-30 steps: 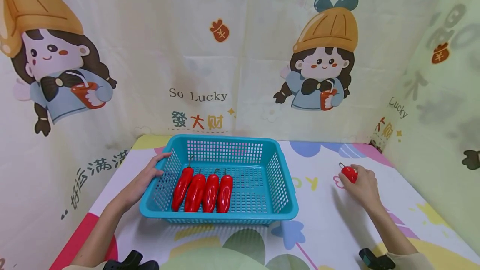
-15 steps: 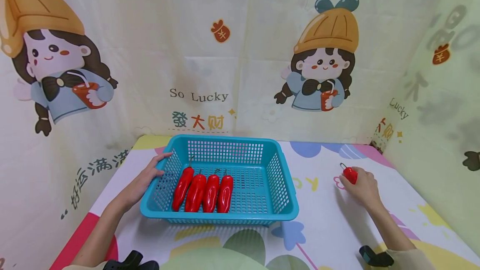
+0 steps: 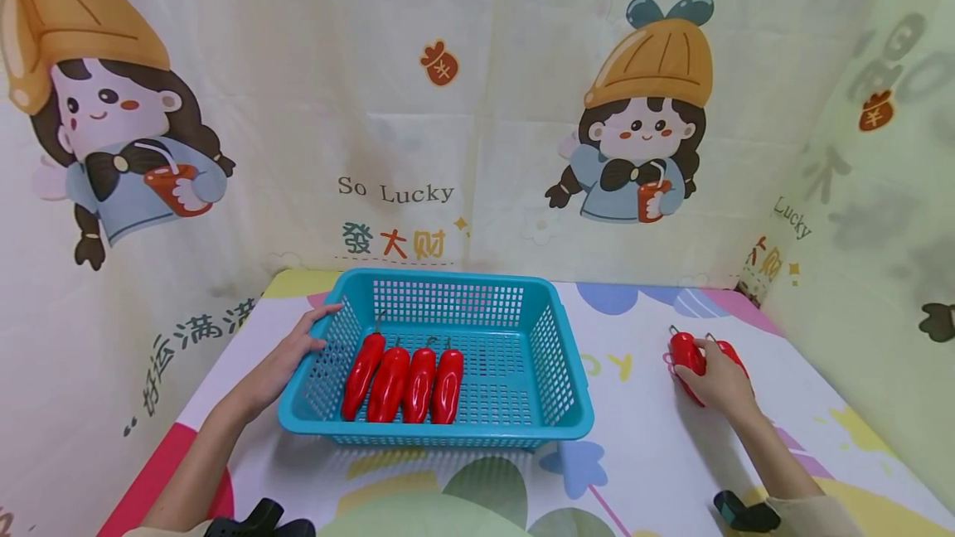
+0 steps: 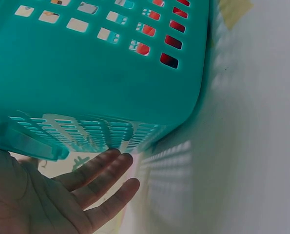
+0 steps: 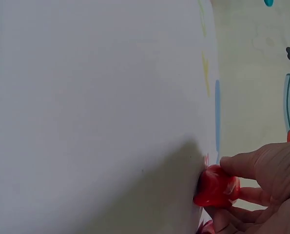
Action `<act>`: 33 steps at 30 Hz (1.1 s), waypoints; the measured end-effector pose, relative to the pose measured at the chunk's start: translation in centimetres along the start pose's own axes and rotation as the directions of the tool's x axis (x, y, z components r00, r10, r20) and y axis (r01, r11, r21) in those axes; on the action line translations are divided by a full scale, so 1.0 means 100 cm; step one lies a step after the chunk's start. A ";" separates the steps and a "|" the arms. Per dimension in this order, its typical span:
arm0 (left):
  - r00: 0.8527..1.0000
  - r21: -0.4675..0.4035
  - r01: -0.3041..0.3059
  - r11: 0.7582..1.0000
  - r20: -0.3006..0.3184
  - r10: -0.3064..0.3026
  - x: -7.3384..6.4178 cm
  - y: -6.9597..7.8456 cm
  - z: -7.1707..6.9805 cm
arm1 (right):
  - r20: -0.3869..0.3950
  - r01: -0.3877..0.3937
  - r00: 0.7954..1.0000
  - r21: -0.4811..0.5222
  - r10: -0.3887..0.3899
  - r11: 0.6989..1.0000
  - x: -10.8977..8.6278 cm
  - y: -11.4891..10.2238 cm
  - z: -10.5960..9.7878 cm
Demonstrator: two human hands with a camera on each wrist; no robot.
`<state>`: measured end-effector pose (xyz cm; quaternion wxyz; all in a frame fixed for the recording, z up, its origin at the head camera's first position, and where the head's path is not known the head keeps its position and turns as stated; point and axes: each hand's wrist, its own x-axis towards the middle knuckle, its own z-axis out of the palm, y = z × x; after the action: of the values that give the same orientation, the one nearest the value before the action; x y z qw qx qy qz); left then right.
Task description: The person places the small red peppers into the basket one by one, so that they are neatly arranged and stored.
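My right hand (image 3: 718, 375) is at the right of the table, its thumb and fingers pinching a red chili pepper (image 3: 685, 352) with a thin stem. A second red chili pepper (image 3: 733, 352) shows just beyond its knuckles, partly hidden by the hand. In the right wrist view the held pepper (image 5: 216, 187) sits between thumb and fingertips, close over the tabletop. At the left, my left hand (image 3: 287, 352) rests against the side of a blue-green plastic basket (image 3: 440, 429), thumb and forefinger at its rim. The left wrist view shows several of its fingers (image 4: 110, 202) extended beside the basket's outer wall.
Several red chili peppers (image 3: 406, 379) lie side by side in the left half of the basket. A patterned cloth (image 3: 627, 471) covers the table. Printed curtains (image 3: 515, 147) stand behind it and along both sides.
Between my right thumb and fingers the pepper has turned from foreshortened to lengthwise and shifted slightly left; a second pepper now shows beside the hand. The left hand and basket have not moved.
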<state>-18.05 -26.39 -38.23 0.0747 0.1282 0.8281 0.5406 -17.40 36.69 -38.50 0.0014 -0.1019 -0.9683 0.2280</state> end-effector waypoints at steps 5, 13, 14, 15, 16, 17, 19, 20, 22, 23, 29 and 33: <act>1.000 0.001 0.019 1.000 0.001 -0.019 0.000 0.001 0.000 | -0.021 0.027 0.999 -0.007 -0.027 1.000 0.001 0.004 0.003; 1.000 0.006 0.020 1.000 -0.003 -0.020 0.001 0.001 0.001 | -0.060 0.033 0.998 0.006 -0.033 0.999 0.000 0.002 0.004; 1.000 0.005 0.019 1.000 -0.002 -0.019 0.001 0.001 0.001 | -0.067 0.035 0.997 0.010 -0.035 0.999 0.000 0.002 0.004; 1.000 0.004 0.018 1.000 -0.001 -0.018 0.001 0.001 0.001 | -0.072 0.037 0.997 0.019 -0.036 0.999 -0.001 0.000 0.004; 1.000 0.004 0.018 1.000 0.000 -0.018 0.001 0.001 0.001 | -0.075 0.039 0.996 0.028 -0.036 0.999 -0.001 -0.001 0.003; 1.000 0.003 0.019 1.000 0.001 -0.019 0.001 0.001 0.000 | -0.079 0.039 0.996 0.041 -0.035 0.998 -0.002 -0.002 0.003; 1.000 0.001 0.021 1.000 0.002 -0.021 0.001 0.001 0.000 | -0.084 0.038 0.996 0.068 -0.032 0.997 -0.003 -0.005 0.002; 1.000 0.001 0.021 1.000 0.004 -0.021 0.001 0.001 0.000 | -0.087 0.038 0.996 0.079 -0.032 0.996 -0.004 -0.007 0.001; 1.000 0.001 0.023 1.000 0.003 -0.023 0.001 0.001 0.000 | -0.091 0.039 0.995 0.097 -0.030 0.995 -0.005 -0.010 -0.001; 1.000 0.001 0.024 1.000 0.003 -0.024 0.001 0.001 0.000 | -0.093 0.040 0.995 0.104 -0.030 0.994 -0.006 -0.012 -0.002; 1.000 0.004 0.017 1.000 0.005 -0.017 0.002 0.001 0.000 | -0.104 0.055 0.994 0.147 -0.040 0.988 -0.012 -0.024 -0.006; 1.000 0.003 0.014 1.000 0.004 -0.014 0.001 0.001 0.000 | -0.117 0.084 0.991 0.171 -0.065 0.982 -0.018 -0.034 -0.009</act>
<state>-18.15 -26.36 -38.12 0.0802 0.1236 0.8297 0.5384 -16.29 33.74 -36.11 0.0728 -0.0776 -0.9461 0.3061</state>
